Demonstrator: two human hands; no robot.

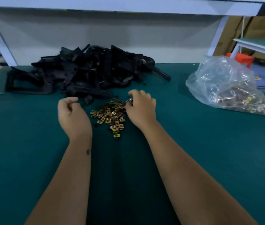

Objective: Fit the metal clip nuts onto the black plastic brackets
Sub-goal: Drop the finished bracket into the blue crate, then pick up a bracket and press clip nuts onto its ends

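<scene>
A: Where were the clip nuts (110, 115) at that moment?

B: They lay in a loose pile on the green table mat (209, 143), between the two hands. The heap of black plastic brackets (83, 70) was just behind them, toward the far edge of the table, and its front pieces nearly reached the pile.

A: And the hands?

B: The right hand (140, 108) was on the far right side of the pile, its fingers curled down and pinching some clip nuts. The left hand (72, 114) was just beside the pile on the left, its fingers loosely curled. I could see nothing inside it.

A: How much open room was there?

B: The near part of the mat was wide and bare, on both sides of the forearms. At the far edge a white shelf frame (1, 41) stood, with a slanted leg on each side, and the brackets were piled under it.

A: What stood in the way?

B: On the right a clear plastic bag (222, 85) with more metal pieces lay near the table's right edge, well apart from the right hand. Beyond that edge were cardboard boxes (250, 26) and a red stool (240, 59).
</scene>
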